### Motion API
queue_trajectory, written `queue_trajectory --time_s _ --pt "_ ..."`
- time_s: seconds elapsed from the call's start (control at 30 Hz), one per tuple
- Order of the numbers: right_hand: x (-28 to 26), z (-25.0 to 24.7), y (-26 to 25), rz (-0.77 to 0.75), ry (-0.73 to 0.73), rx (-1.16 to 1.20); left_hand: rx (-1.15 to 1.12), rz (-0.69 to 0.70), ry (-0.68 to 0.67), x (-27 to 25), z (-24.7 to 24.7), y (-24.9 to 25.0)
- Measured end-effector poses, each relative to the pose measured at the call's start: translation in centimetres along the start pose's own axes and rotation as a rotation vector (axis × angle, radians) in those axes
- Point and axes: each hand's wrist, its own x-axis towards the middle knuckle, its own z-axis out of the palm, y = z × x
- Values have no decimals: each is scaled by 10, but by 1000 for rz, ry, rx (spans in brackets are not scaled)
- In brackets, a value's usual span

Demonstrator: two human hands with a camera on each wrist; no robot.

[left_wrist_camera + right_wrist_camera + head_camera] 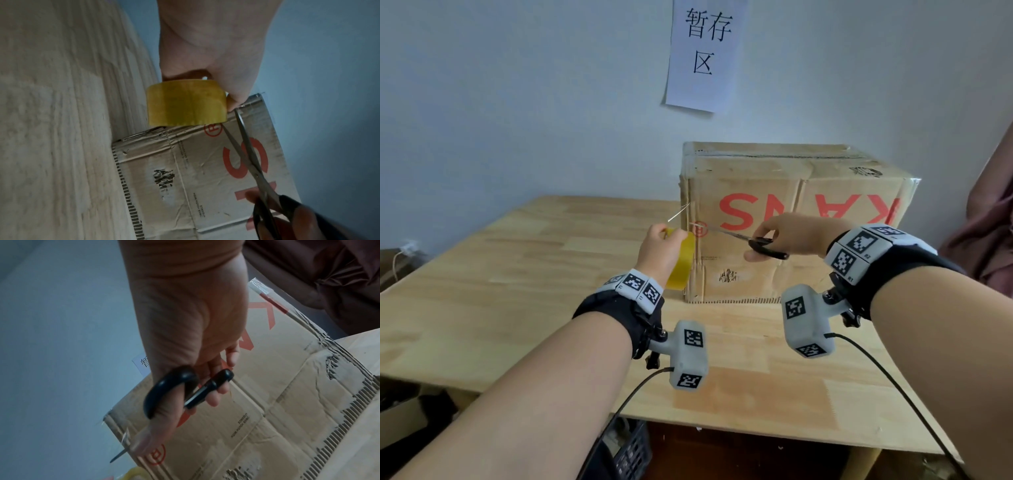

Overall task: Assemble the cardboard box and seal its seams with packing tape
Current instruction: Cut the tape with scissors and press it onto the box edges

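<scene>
A worn cardboard box (pixel 791 219) with red letters stands closed on the wooden table (pixel 517 274), against the wall. My left hand (pixel 659 246) grips a yellow roll of packing tape (pixel 683 263) beside the box's left front corner; a clear strip runs from the roll to that corner. My right hand (pixel 787 236) holds black-handled scissors (pixel 743 238) with the blades parted and their tips at the strip. In the left wrist view the roll (pixel 186 104) sits under my fingers and the blades (pixel 244 146) cross the box face (pixel 185 178). The right wrist view shows the scissor handles (pixel 183 389) round my fingers.
A paper sign (pixel 705 54) hangs on the wall above the box. Dark reddish cloth (pixel 989 222) sits at the right edge. A black crate (pixel 630 452) is under the table's front edge. Cables trail from both wrist cameras.
</scene>
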Motion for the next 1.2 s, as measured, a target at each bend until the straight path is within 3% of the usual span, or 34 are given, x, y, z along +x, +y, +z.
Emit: queue_trajectory --time_s 0.63,0.77,1.2 --pt "33 -11 -27 -111 -103 117 96 116 122 19 -6 -3" --pt "40 -16 -33 -108 -137 49 106 149 128 21 -9 -3" --pt "44 -13 -29 -141 -34 14 144 150 103 25 -12 -9"
